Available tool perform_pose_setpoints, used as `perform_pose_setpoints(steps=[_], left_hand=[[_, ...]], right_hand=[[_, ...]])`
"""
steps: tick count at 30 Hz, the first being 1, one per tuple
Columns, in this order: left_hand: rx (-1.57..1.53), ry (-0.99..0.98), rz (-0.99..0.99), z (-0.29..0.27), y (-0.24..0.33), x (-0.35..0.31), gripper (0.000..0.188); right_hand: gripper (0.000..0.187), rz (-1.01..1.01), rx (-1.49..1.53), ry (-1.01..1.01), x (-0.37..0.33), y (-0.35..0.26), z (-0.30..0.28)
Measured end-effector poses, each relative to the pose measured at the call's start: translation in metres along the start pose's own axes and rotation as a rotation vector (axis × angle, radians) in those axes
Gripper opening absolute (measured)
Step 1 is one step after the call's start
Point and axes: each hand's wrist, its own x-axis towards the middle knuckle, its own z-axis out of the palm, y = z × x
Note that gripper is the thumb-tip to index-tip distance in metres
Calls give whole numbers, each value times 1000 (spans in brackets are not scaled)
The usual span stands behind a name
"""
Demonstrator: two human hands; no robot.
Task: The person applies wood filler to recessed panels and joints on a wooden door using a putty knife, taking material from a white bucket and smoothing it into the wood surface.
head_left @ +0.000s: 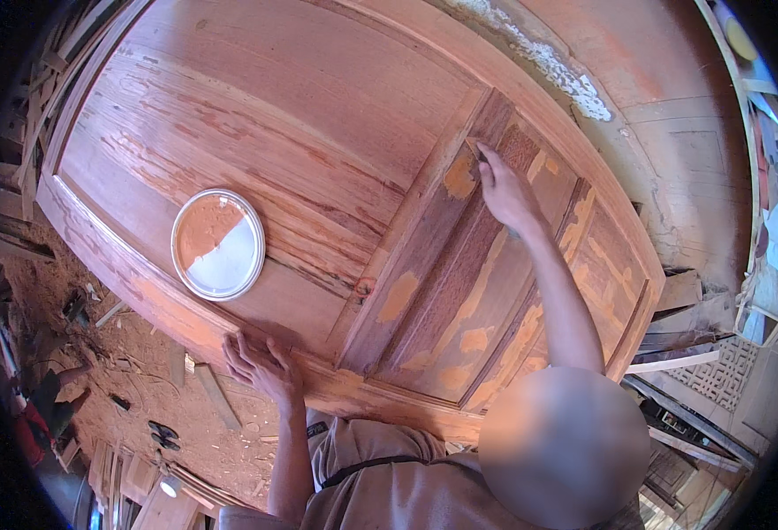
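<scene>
Nearest to the person, the left hand (261,367) lay flat on the near edge of the big reddish wooden door (300,115), fingers spread wide and holding nothing, so I'd say it was just there for bracing. A bit further in, toward the door's left side, sat a round tin lid (218,244), half covered in orange-brown filler paste and half bare metal.

Further on, the right hand (505,190) reached out to the darker recessed panels on the right half of the door. Its fingers were pinched narrow around a small dark tool (477,152), with the tip touching the moulding right by a fresh filler patch (459,177). More orange patches dotted the panels back toward the near edge.

Looked to me like the filling step was mid-way, with paste being worked into gaps in the moulding. I reckon the next stroke called for a light, flat scrape along the groove, and the lid was well apart from that hand, so a reload meant a long reach. Beyond the far edge there was rough whitish residue (548,62) on a board.
</scene>
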Motion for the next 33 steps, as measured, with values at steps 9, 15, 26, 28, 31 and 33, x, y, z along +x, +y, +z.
perform_pose_setpoints(steps=[9,15,26,28,31,33], left_hand=[[-11,-7,-22,-2,2,-1,55],[-16,-37,-40,-4,2,-1,56],[-31,1,-12,-1,-1,-2,56],[-23,-2,-8,-1,0,-2,56],[-28,-6,-5,1,0,-2,56],[-43,1,-13,2,0,-3,56]], right_hand=[[45,185,-43,-146,-30,-48,31],[44,116,-10,-325,-87,-67,2],[44,-358,102,65,-23,50,22],[44,-346,68,47,-12,51,28],[44,-319,-7,42,-11,51,33],[44,-313,-49,58,-16,55,30]])
